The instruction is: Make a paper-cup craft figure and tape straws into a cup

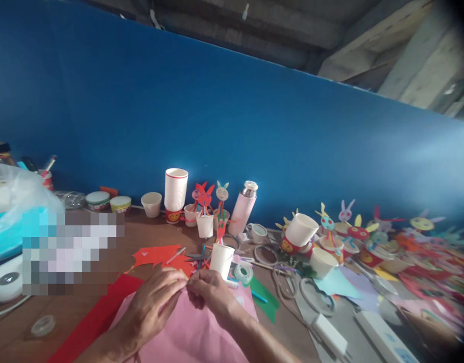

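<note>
My left hand (152, 297) and my right hand (213, 295) meet fingertip to fingertip above a pink sheet of paper (194, 333). Both are closed in a pinch; whatever is between the fingers is too small or hidden to make out. Just beyond my right hand stands a white paper cup (221, 259) with a red paper animal figure (220, 233) rising behind it. Cut orange-red paper (156, 256) lies past my left hand, with dark-bladed scissors (196, 257) beside it. To the right of the cup is a roll of clear tape (243, 274).
A stack of paper cups (176, 191) and a pink thermos (242, 209) stand near the blue partition (217, 121). Many cups with paper animal heads (357, 232) crowd the right side. A white charger (330, 337), power strip (385, 337) and cables lie at front right.
</note>
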`<state>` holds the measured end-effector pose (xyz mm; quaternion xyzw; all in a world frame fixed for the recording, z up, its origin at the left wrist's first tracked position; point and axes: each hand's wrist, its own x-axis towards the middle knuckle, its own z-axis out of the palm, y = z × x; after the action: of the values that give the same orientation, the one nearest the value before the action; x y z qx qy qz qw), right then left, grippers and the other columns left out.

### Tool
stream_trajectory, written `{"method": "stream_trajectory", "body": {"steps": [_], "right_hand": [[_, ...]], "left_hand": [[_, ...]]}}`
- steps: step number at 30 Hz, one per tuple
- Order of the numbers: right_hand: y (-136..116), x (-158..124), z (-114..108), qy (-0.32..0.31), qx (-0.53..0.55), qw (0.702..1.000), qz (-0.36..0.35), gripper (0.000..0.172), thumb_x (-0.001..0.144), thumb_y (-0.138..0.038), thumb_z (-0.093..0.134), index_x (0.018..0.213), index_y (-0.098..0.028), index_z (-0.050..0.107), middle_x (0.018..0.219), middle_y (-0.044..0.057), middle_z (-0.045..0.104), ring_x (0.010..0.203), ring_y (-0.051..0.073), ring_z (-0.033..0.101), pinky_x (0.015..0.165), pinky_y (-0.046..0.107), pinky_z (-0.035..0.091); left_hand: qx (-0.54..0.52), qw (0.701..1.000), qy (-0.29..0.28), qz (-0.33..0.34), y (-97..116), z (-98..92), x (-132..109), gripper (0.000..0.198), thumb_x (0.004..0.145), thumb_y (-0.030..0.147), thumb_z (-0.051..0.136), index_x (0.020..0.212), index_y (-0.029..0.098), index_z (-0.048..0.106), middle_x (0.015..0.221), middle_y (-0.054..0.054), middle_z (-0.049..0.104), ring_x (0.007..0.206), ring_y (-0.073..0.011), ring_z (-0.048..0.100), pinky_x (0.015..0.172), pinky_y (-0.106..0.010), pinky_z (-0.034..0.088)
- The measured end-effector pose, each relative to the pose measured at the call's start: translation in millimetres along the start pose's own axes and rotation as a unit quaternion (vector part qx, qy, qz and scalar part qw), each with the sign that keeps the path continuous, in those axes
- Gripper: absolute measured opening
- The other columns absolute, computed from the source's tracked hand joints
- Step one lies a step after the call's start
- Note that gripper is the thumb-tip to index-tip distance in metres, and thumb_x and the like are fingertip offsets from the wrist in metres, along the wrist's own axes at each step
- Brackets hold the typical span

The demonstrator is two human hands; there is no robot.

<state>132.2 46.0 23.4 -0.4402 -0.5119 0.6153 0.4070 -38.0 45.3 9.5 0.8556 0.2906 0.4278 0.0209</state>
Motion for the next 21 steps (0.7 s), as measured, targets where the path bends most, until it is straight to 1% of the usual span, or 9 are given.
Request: {"method": "stream_trajectory", "body": {"steps": [2,4,6,8,11,14,16,18,21], "right_hand": [[2,0,0,-0.009,-0.006,1.0,0.007,0.022,0.069,-0.029,0.055,0.054,-0.014,0.05,0.046,-0.003,0.049,0.038,0.005,0.04,0.039,0.017,0.029],[2,0,-1,-0.013,-0.021,1.0,0.01,0.027,0.072,-0.037,0.056,0.058,-0.013,0.053,0.048,-0.003,0.05,0.038,0.005,0.041,0.039,0.017,0.03],[-4,0,-6,-0.007,-0.043,0.999,-0.004,0.034,0.074,-0.044,0.054,0.063,-0.012,0.055,0.051,-0.002,0.052,0.04,0.006,0.042,0.04,0.017,0.031],[-15,-2,-15,0.006,-0.067,0.997,-0.041,0.037,0.077,-0.047,0.052,0.065,-0.012,0.054,0.053,-0.001,0.052,0.041,0.005,0.042,0.041,0.017,0.031],[-34,-10,-32,0.025,-0.104,0.989,-0.102,0.032,0.08,-0.042,0.05,0.067,-0.013,0.053,0.055,-0.002,0.052,0.044,0.006,0.043,0.044,0.018,0.033],[-41,-25,-47,0.051,-0.192,0.974,-0.112,0.021,0.082,-0.028,0.046,0.068,-0.015,0.054,0.055,-0.003,0.051,0.049,0.008,0.046,0.047,0.018,0.035],[-34,-37,-54,0.095,-0.298,0.941,-0.128,0.019,0.082,-0.021,0.046,0.066,-0.015,0.055,0.056,-0.003,0.051,0.051,0.008,0.046,0.048,0.018,0.032],[-21,-48,-59,0.122,-0.419,0.887,-0.153,0.02,0.082,-0.02,0.048,0.065,-0.016,0.056,0.056,-0.004,0.049,0.053,0.009,0.045,0.051,0.02,0.03],[2,-57,-64,0.125,-0.544,0.807,-0.192,0.012,0.083,-0.018,0.051,0.074,-0.018,0.059,0.071,-0.001,0.057,0.065,0.012,0.05,0.06,0.022,0.035]], "left_hand": [[-0.03,0.999,0.005,-0.026,-1,0.2,0,0.029,0.079,0.006,0.05,0.099,0.024,0.062,0.09,-0.004,0.069,0.088,-0.0171,0.062,0.08,-0.026,0.048],[-0.063,0.995,0.01,-0.076,-1,0.9,-1,0.022,0.079,0.011,0.052,0.092,0.024,0.064,0.085,-0.003,0.069,0.083,-0.0179,0.063,0.077,-0.026,0.049],[-0.093,0.984,0.015,-0.15,0,2.3,-1,0.015,0.079,0.017,0.053,0.085,0.024,0.065,0.082,-0.003,0.07,0.08,-0.0195,0.064,0.076,-0.027,0.049],[-0.127,0.964,0.027,-0.231,2,3.8,0,0.011,0.079,0.022,0.054,0.078,0.024,0.065,0.079,-0.003,0.069,0.079,-0.0209,0.064,0.073,-0.028,0.049],[-0.18,0.923,0.05,-0.337,4,4.9,2,0.011,0.076,0.028,0.056,0.071,0.024,0.064,0.079,-0.002,0.069,0.081,-0.0233,0.063,0.074,-0.029,0.049],[-0.221,0.893,0.036,-0.391,0,4.6,4,0.012,0.074,0.033,0.057,0.07,0.023,0.065,0.08,-0.003,0.07,0.085,-0.0249,0.063,0.078,-0.032,0.047],[-0.255,0.879,0.013,-0.403,-2,4.8,4,0.016,0.073,0.036,0.057,0.071,0.022,0.065,0.076,-0.004,0.07,0.081,-0.0237,0.064,0.074,-0.03,0.048],[-0.297,0.854,-0.006,-0.427,-3,6.1,3,0.02,0.072,0.039,0.057,0.071,0.021,0.064,0.072,-0.004,0.07,0.075,-0.0222,0.064,0.064,-0.028,0.049],[-0.358,0.806,-0.017,-0.472,-2,9.3,3,0.022,0.071,0.041,0.058,0.071,0.019,0.061,0.071,-0.004,0.07,0.069,-0.0205,0.065,0.054,-0.025,0.046]]}}
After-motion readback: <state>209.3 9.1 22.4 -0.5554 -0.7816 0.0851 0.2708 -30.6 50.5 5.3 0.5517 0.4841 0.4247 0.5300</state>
